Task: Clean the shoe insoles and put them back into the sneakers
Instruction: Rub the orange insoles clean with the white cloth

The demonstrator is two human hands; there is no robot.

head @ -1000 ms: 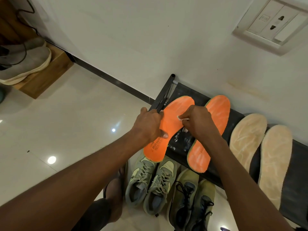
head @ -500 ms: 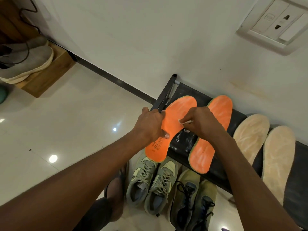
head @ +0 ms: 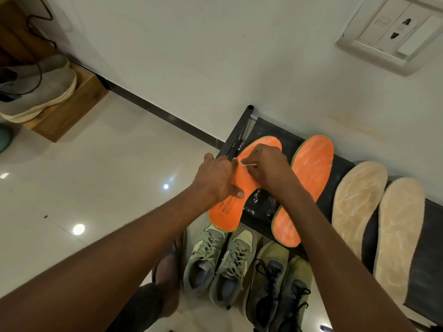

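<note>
A: Since the insole [head: 230, 202] hangs its heel off the near edge of the bench [head: 263, 207], would you call it stiff or floppy?

B: Soft, I'd judge. It's thin foam with a fuzzy orange face, light enough to lift with two fingers, and it looks likely to bend if gripped at one end only.

A: Where is it, exactly?

B: At the left end of the bench, toe toward the wall, heel over the sneakers [head: 218, 262] on the floor. Its twin [head: 309, 183] lies just to the right, and two tan insoles [head: 374, 212] lie further right.

A: And the hands?

B: The left hand [head: 215, 180] lies over the insole's middle and left edge, fingers curled, thumb pressed on the orange face, pinning it down. The right hand [head: 266, 168] is curled over the toe half and pinches a thin white stick [head: 247, 164], maybe a swab; I can't tell for sure. Its tip sits at the insole's left edge, close to the left hand.

A: So where would you take hold to move it?

B: At the waist, thumb on top and fingers under, so neither end droops. The fuzzy face should give grip, not slip. Nothing fragile, though hard scrubbing could probably fray the green rim.

A: Risk?

B: With that heel overhanging, letting go might tip it onto the sneakers.
</note>
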